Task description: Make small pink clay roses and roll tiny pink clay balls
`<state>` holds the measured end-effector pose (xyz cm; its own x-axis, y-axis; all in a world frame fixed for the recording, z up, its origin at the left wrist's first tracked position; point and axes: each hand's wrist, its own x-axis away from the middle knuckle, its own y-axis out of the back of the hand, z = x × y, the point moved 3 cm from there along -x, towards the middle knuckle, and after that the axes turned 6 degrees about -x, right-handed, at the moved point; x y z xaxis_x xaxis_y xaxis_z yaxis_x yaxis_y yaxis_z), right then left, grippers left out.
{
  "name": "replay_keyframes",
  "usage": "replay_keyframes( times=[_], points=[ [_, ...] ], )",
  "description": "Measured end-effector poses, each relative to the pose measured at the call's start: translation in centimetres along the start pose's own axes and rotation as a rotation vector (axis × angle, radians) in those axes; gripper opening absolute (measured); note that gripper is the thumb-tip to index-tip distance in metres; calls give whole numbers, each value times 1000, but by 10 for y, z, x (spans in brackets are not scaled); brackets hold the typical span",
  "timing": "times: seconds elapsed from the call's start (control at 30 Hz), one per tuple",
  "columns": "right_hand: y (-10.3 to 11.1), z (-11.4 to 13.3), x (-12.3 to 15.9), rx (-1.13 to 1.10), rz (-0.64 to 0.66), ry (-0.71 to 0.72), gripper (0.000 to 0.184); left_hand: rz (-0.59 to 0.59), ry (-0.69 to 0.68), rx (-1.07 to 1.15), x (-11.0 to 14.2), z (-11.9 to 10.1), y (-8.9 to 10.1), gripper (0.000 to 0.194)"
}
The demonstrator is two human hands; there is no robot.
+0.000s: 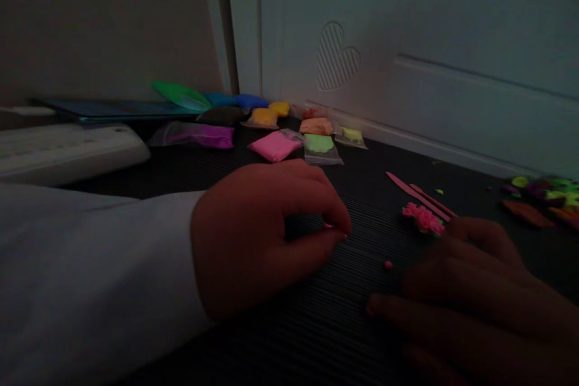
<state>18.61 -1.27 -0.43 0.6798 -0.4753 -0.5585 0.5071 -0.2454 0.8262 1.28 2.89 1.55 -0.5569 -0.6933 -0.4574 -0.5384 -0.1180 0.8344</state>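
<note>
Dark tabletop [316, 319]: your left hand [266, 223] pinches a pink scrap [328, 226]. Your right hand [474, 289], its grip unclear, lies near a pink ball [388, 265].

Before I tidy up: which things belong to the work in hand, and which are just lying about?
Likely in use:
pink piece in left hand
pink ball
pink flower cluster
pink tools

Apparently lying about:
purple packet
white object
colourful pieces
</note>
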Motion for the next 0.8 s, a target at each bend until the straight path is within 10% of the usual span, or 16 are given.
replay_keyframes(
  times=[0.6, 0.8],
  points=[
    [1, 4, 0, 5, 55, 2, 37, -53, 0, 57, 3, 1, -3, 9],
    [-1, 2, 5, 23, 11, -82, 12, -35, -3, 80, 2, 0, -3, 10]
  ],
)
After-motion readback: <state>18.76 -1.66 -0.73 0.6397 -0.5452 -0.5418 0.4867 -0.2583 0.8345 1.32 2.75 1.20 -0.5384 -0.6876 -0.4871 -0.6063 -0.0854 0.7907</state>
